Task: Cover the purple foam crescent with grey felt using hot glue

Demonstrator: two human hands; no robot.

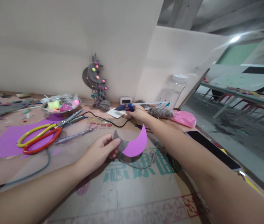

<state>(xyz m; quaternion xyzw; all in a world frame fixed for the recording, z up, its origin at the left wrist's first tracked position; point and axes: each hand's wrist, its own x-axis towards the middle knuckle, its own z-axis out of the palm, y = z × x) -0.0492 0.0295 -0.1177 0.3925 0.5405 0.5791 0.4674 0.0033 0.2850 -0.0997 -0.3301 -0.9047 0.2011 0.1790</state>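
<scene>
With thumb and fingers of the left hand [99, 151], pinching a purple crescent [135, 144] just over the printed cardboard [134, 186]. Farther back, gripping a blue glue gun [124, 107] with the right hand [139, 112], apparently closed around it, though blurred. Left of these, yellow and red scissors [68, 119] beside a pen [74, 136]; at right, a phone [212, 149].

You have the pink crescent [136, 145] and the grey felt piece [122, 144] overlapping it pinched at their left end, tilted, near centre. The blue glue gun [124, 108] sits far centre, gripped.
</scene>
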